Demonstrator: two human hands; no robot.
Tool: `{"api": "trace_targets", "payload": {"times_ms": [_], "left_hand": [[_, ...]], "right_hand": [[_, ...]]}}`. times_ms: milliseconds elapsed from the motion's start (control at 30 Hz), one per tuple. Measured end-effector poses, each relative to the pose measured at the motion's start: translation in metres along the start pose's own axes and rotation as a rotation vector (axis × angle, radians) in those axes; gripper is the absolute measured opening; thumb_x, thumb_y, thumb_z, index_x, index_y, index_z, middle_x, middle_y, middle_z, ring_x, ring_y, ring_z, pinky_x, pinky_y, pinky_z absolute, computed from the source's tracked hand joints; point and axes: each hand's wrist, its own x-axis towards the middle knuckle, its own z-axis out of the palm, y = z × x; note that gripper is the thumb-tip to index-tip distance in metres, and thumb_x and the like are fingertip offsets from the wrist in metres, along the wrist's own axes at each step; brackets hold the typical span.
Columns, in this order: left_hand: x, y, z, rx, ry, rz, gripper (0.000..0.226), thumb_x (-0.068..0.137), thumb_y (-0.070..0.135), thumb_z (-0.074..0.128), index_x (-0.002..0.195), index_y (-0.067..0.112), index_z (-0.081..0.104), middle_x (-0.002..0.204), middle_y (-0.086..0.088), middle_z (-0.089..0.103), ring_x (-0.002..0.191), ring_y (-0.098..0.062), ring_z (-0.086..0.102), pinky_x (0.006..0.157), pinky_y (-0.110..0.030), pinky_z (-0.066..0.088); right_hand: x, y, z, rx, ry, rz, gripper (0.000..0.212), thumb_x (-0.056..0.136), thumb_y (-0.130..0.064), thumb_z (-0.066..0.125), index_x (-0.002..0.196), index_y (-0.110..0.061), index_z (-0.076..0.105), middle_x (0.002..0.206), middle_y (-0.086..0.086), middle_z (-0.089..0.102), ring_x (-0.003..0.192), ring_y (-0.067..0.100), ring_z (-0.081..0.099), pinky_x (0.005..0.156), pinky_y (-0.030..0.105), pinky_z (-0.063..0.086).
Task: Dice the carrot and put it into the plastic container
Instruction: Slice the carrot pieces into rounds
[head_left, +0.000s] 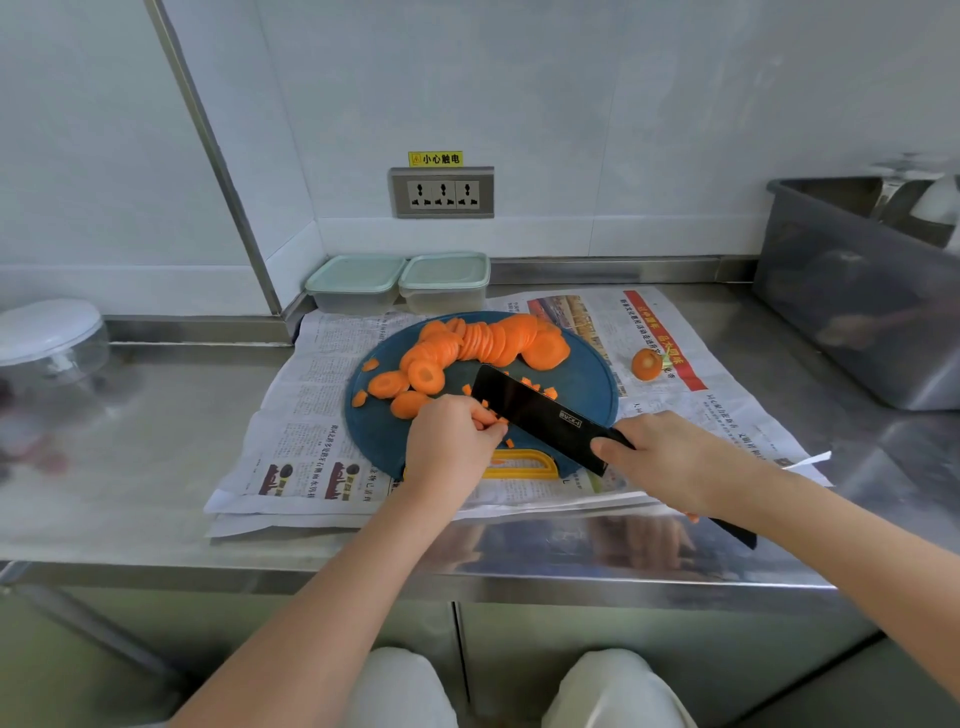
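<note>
A round blue cutting board (587, 384) lies on newspaper, with many orange carrot slices (488, 340) piled across its far half. My left hand (449, 441) has curled fingers pinching carrot strips (493, 418) at the board's near side. My right hand (670, 457) grips the handle of a black cleaver (535, 410), whose blade stands right beside my left fingers. Small carrot dice (540, 388) lie behind the blade. Two lidded plastic containers (356, 283) (445, 280) stand against the back wall.
A carrot end (647, 364) lies on the newspaper (311, 431) right of the board. A grey bin (857, 291) stands at the right. A white-lidded clear bowl (49, 332) sits at the far left. The steel counter edge (363, 571) runs in front.
</note>
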Motion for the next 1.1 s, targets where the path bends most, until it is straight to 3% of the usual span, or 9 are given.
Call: {"api": "trace_targets", "payload": {"times_ms": [167,333,500,600,667,733,833,967,1100], "left_hand": [[-0.006,-0.003,-0.003,0.004,0.014,0.002,0.012,0.081,0.022,0.074,0.086,0.011,0.076,0.078,-0.001,0.072,0.074,-0.012,0.066,0.07,-0.029,0.053],[-0.006,-0.001,-0.003,0.018,0.003,0.01,0.009,0.082,0.021,0.073,0.082,0.012,0.075,0.071,-0.001,0.069,0.066,-0.014,0.063,0.065,-0.029,0.052],[-0.005,0.0,-0.005,0.035,-0.007,0.034,0.01,0.082,0.02,0.072,0.078,0.011,0.073,0.066,0.004,0.064,0.062,-0.013,0.059,0.056,-0.022,0.043],[-0.005,0.0,-0.006,0.025,-0.025,0.032,0.009,0.082,0.021,0.072,0.079,0.013,0.073,0.063,0.009,0.059,0.061,-0.01,0.057,0.055,-0.019,0.038],[-0.006,-0.001,-0.007,0.01,-0.032,0.027,0.008,0.082,0.021,0.073,0.082,0.014,0.075,0.068,0.007,0.065,0.063,-0.008,0.058,0.057,-0.018,0.04],[-0.007,-0.003,-0.008,-0.008,-0.039,0.019,0.01,0.082,0.021,0.073,0.089,0.014,0.076,0.078,0.003,0.071,0.065,-0.004,0.058,0.061,-0.016,0.044],[-0.004,-0.008,-0.012,-0.038,-0.018,-0.019,0.03,0.079,0.026,0.077,0.104,0.011,0.072,0.09,-0.001,0.07,0.073,-0.006,0.058,0.07,-0.019,0.048],[0.003,-0.008,-0.014,0.046,-0.052,-0.052,0.071,0.076,0.041,0.076,0.135,0.011,0.051,0.124,-0.006,0.059,0.103,-0.018,0.059,0.087,-0.029,0.048],[0.01,0.004,-0.011,0.213,-0.311,-0.038,0.11,0.072,0.063,0.068,0.151,0.007,0.016,0.152,-0.014,0.026,0.139,-0.026,0.029,0.113,-0.037,0.028]], "right_hand": [[0.005,0.0,0.004,-0.015,0.005,-0.037,0.037,0.101,-0.035,0.041,0.079,-0.007,0.051,0.067,0.002,0.048,0.053,0.011,0.042,0.049,0.02,0.034],[0.007,0.003,0.007,-0.072,0.009,-0.061,0.035,0.102,-0.034,0.039,0.077,-0.012,0.049,0.069,0.001,0.049,0.057,0.011,0.044,0.052,0.022,0.035],[0.016,-0.012,0.013,-0.229,0.065,-0.061,0.035,0.103,-0.036,0.03,0.085,-0.012,0.049,0.073,0.0,0.047,0.075,0.02,0.052,0.065,0.032,0.044],[0.027,-0.015,0.019,-0.241,0.107,-0.09,0.035,0.102,-0.036,0.034,0.08,-0.012,0.047,0.073,0.001,0.047,0.068,0.02,0.053,0.053,0.029,0.039],[0.03,-0.015,0.016,-0.164,0.051,-0.052,0.034,0.103,-0.034,0.034,0.089,-0.008,0.052,0.072,0.001,0.046,0.063,0.017,0.049,0.05,0.024,0.034],[0.028,-0.012,0.005,-0.046,-0.031,0.017,0.034,0.102,-0.033,0.037,0.092,-0.005,0.053,0.068,0.002,0.047,0.055,0.013,0.046,0.047,0.021,0.039],[0.022,0.003,-0.006,0.11,-0.099,0.092,0.034,0.1,-0.034,0.043,0.091,-0.003,0.054,0.058,0.008,0.048,0.038,0.013,0.043,0.039,0.021,0.042],[0.019,0.017,-0.013,0.136,-0.139,0.11,0.033,0.1,-0.035,0.043,0.08,-0.01,0.05,0.054,0.009,0.047,0.037,0.016,0.04,0.041,0.024,0.043],[0.017,0.022,-0.026,0.177,-0.128,0.137,0.034,0.099,-0.034,0.046,0.076,-0.01,0.048,0.047,0.001,0.043,0.035,0.013,0.037,0.041,0.023,0.04]]}}
